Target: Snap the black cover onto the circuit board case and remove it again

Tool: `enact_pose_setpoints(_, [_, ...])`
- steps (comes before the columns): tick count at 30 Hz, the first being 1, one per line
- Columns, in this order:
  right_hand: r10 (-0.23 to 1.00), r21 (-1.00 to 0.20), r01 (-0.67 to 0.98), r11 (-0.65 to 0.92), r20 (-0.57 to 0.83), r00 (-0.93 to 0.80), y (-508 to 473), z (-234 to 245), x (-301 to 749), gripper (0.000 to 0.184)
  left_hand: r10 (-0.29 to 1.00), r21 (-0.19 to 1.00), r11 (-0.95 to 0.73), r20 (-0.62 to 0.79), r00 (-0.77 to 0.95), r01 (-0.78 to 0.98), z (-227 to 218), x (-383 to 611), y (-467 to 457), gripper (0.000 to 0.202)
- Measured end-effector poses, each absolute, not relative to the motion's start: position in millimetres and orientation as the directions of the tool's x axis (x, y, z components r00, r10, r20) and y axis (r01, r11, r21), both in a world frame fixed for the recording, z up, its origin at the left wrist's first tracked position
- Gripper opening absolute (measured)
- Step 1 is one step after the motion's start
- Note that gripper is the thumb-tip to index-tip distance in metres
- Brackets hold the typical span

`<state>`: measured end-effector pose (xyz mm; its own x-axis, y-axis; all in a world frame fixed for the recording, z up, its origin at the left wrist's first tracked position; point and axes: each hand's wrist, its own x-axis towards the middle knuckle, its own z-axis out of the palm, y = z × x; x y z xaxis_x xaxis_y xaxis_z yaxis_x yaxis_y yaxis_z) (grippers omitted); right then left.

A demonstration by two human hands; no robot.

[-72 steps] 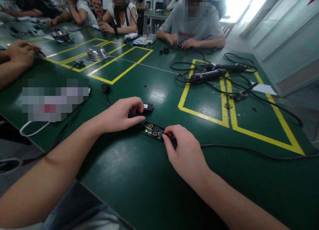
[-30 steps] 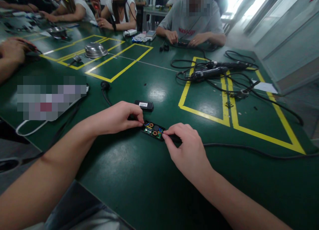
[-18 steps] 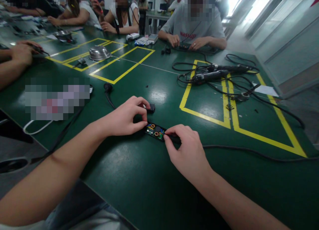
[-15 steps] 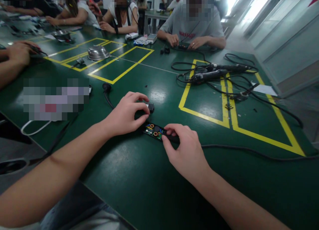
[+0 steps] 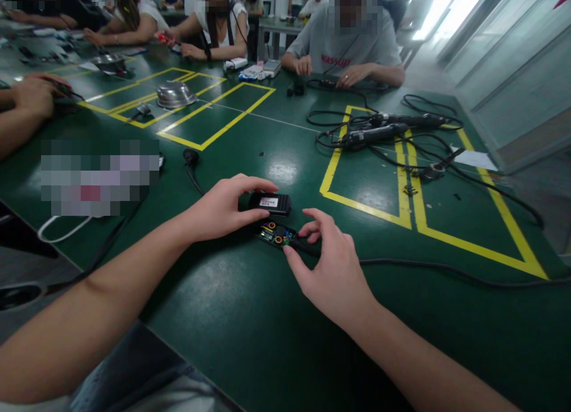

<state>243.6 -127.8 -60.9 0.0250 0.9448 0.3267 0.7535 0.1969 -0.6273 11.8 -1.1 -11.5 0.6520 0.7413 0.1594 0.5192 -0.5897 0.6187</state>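
Note:
My left hand (image 5: 227,207) has its thumb and fingers around a black plastic cover (image 5: 284,205) with a white label, gripping its left part just beyond a circuit board. The green circuit board (image 5: 280,233) lies in an open black housing on the table, with copper-coloured coils and small parts showing. At its right end is my right hand (image 5: 332,245), index finger lifted and apart from the thumb, whose tip is at the near edge. The other fingers are partly hidden beside the black cable (image 5: 414,264) that runs off to the right.
A black plug (image 5: 191,157) lies at the left. Electric screwdrivers (image 5: 375,135) with coiled cords rest at the right on yellow tape outlines. A metal bowl (image 5: 173,94) stands farther back. A co-worker (image 5: 343,49) sits opposite, both hands on the table.
The black cover has come out from behind my left fingers and now shows its label, nearer the board. My right thumb and index finger have spread apart from the housing.

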Motion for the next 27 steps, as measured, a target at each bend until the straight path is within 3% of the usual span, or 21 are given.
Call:
enact_pose_setpoints(5, [0.947, -0.609, 0.767, 0.2, 0.32, 0.007, -129, -59, 243, 0.056, 0.593, 0.71, -0.595, 0.07, 0.802, 0.377, -2, 14, -11, 0.04])
enact_pose_setpoints(12, [0.952, -0.567, 0.795, 0.215, 0.303, -0.041, -128, -56, 243, 0.023, 0.575, 0.699, -0.599, 0.034, 0.818, 0.392, -3, 17, -12, 0.034])
enact_pose_setpoints(22, [0.956, -0.547, 0.808, 0.222, 0.287, -0.068, -127, -56, 248, 0.021, 0.585, 0.611, -0.648, 0.015, 0.811, 0.455, 2, 23, -17, 0.033])
enact_pose_setpoints(27, [0.953, -0.551, 0.806, 0.218, 0.298, -0.055, -127, -56, 246, 0.028, 0.575, 0.692, -0.596, 0.014, 0.818, 0.407, 1, 21, -15, 0.034])
